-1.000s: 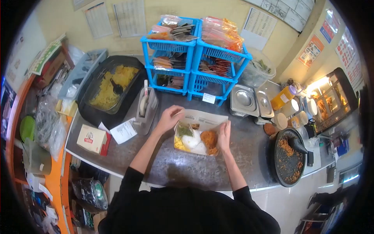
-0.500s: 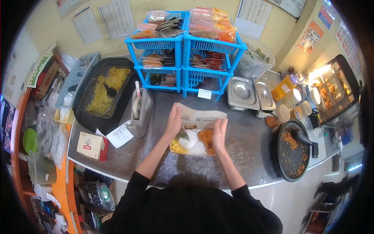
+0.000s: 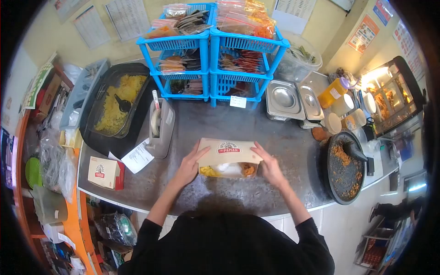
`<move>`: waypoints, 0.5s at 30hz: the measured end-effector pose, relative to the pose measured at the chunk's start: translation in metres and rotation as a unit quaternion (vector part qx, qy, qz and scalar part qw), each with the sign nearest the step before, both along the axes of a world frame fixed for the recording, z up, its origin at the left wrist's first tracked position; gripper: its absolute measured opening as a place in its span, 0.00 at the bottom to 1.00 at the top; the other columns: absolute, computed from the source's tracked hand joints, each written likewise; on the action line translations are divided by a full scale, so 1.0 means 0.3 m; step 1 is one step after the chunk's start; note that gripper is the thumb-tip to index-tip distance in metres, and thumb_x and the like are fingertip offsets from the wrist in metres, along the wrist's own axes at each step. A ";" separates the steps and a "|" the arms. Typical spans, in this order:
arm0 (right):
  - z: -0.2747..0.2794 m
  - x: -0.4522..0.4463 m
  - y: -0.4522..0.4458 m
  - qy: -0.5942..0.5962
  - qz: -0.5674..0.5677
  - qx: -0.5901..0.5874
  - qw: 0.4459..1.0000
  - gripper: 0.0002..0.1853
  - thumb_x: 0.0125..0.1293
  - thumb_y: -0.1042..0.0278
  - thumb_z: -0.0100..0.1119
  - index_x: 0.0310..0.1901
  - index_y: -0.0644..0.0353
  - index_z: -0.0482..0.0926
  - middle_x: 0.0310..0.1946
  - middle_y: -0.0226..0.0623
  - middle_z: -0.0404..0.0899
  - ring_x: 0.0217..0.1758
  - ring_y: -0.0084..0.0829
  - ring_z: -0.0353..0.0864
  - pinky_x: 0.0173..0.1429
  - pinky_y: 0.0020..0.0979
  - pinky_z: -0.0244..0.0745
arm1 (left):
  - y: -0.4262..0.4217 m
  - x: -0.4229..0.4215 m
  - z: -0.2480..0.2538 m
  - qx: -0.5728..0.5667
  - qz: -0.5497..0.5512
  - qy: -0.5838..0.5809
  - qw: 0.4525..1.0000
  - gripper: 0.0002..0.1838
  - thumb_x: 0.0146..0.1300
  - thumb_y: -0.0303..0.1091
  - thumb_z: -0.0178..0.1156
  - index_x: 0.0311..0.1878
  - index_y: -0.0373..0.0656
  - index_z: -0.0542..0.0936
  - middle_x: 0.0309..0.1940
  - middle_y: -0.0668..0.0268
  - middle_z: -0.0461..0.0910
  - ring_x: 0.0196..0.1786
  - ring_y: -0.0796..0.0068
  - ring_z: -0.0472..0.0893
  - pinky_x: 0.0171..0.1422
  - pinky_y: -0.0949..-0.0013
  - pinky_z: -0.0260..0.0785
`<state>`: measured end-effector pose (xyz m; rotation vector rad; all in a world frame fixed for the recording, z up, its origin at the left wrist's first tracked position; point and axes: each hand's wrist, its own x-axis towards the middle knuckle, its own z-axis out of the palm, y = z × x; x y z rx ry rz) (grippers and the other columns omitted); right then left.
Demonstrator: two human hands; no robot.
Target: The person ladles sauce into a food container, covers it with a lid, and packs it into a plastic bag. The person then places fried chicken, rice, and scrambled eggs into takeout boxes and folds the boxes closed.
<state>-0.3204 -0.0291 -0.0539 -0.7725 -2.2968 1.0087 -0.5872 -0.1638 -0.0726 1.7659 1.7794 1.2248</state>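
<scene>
A cardboard food box [image 3: 228, 151] lies on the dark counter [image 3: 192, 121], its printed lid folded partly down over the food. Yellow food [image 3: 210, 171], something white and an orange-brown portion [image 3: 248, 170] show through the gap at the near side. My left hand [image 3: 188, 166] grips the box's left side, fingers on the lid's edge. At the right side my right hand [image 3: 269, 164] holds the lid's corner and side in the same way.
Blue stacked baskets [image 3: 211, 57] with packets stand behind the box. Left are a tape dispenser [image 3: 161, 126], receipt [image 3: 137, 156], closed box [image 3: 105, 172] and tray of yellow food [image 3: 120, 105]. Right are steel containers [image 3: 284, 98] and a stone mortar [image 3: 343, 178].
The lid has come forward and down from upright, covering most of the food. Both hands have moved with it, and their fingers now bend over its edges. The view has shifted slightly.
</scene>
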 end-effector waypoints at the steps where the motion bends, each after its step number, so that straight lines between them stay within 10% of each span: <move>1: -0.034 -0.010 -0.051 0.005 -0.032 -0.028 0.999 0.23 0.60 0.82 0.38 0.57 0.57 0.66 0.58 0.53 0.66 0.62 0.50 0.64 0.64 0.39 0.61 | -0.011 0.030 -0.010 -0.010 0.014 -0.049 0.999 0.23 0.60 0.20 0.41 0.58 0.46 0.70 0.57 0.48 0.68 0.59 0.50 0.68 0.61 0.61 0.62; 7: 0.151 -0.083 -0.126 -0.034 -0.114 -0.246 0.962 0.20 0.68 0.70 0.33 0.62 0.53 0.57 0.48 0.59 0.72 0.51 0.55 0.73 0.53 0.42 0.69 | -0.019 0.049 0.136 -0.124 0.045 -0.133 0.982 0.22 0.61 0.24 0.42 0.60 0.47 0.66 0.50 0.48 0.72 0.45 0.47 0.77 0.53 0.59 0.68; 8: 0.096 -0.076 -0.111 -0.019 -0.100 -0.141 0.985 0.19 0.70 0.67 0.32 0.62 0.52 0.56 0.41 0.59 0.75 0.43 0.55 0.77 0.48 0.44 0.70 | -0.012 0.040 0.153 -0.143 0.044 -0.121 0.981 0.22 0.61 0.25 0.42 0.61 0.48 0.65 0.49 0.48 0.73 0.43 0.47 0.77 0.51 0.60 0.68; 15: 0.005 0.010 -0.123 -0.099 0.049 -0.120 0.987 0.34 0.66 0.67 0.46 0.68 0.55 0.40 0.66 0.59 0.43 0.70 0.50 0.43 0.69 0.39 0.49 | -0.096 0.049 0.115 -0.143 -0.096 -0.126 0.977 0.29 0.62 0.34 0.51 0.66 0.47 0.55 0.59 0.45 0.65 0.56 0.51 0.72 0.57 0.60 0.65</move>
